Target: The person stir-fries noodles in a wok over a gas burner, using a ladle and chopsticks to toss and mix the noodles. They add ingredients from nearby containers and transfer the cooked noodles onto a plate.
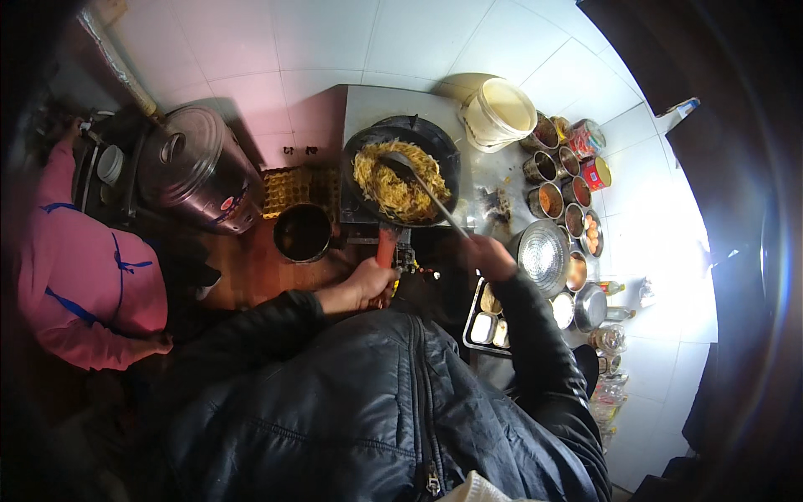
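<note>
A dark wok (453,164) sits on the stove, filled with fried noodles (376,197) or similar thin strands. My left hand (370,282) grips the wok's reddish handle (386,246) at its near end. In my right hand (494,256) is the long metal shaft of a cooking ladle (398,163). The ladle's bowl rests in the food near the middle of the wok, its inside hidden from me. Both my sleeves are black.
A whitish bucket (500,116) stands right of the wok. Seasoning tins (544,199), a metal colander (543,257), a bowl of eggs (591,233) and bottles line the right side. Leftward are a dark pot (302,232), egg trays (285,193), a big lidded steel pot (194,169) and a person in pink (100,270).
</note>
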Tool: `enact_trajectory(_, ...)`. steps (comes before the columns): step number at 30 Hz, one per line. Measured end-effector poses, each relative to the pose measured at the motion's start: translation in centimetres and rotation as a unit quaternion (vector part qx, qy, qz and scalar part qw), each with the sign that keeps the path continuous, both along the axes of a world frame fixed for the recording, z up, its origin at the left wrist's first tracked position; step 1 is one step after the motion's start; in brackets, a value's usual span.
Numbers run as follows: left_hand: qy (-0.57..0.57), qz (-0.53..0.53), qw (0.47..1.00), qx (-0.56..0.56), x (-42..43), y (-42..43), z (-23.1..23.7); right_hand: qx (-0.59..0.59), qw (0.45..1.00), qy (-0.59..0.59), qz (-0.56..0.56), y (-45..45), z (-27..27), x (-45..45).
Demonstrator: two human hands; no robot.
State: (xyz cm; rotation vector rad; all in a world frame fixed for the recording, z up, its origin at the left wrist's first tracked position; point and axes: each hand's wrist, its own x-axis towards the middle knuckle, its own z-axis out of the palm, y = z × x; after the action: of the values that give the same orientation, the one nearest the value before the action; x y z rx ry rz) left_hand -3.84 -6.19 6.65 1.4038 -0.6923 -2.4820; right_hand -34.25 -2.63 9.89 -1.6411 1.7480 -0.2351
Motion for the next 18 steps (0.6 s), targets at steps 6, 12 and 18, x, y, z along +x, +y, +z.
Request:
enact_trajectory(6, -0.013, 0.001, 0.993, -0.116, 0.8, -0.9, -1.7, 0.053, 0.997, 0.04, -0.048, -0.1, 0.6, 0.0)
enact_trajectory(12, 0.035, 0.013, 0.985, -0.168, 1.6, -1.6, -2.5, 0.124, 0.978, -0.147, -0.087, 0.3, 0.2, -0.5)
enact_trajectory(18, 0.038, -0.012, 0.982, -0.184, 3.3, -0.2, -2.5, -0.015, 0.991, -0.11, -0.077, 1.3, -0.3, -1.0)
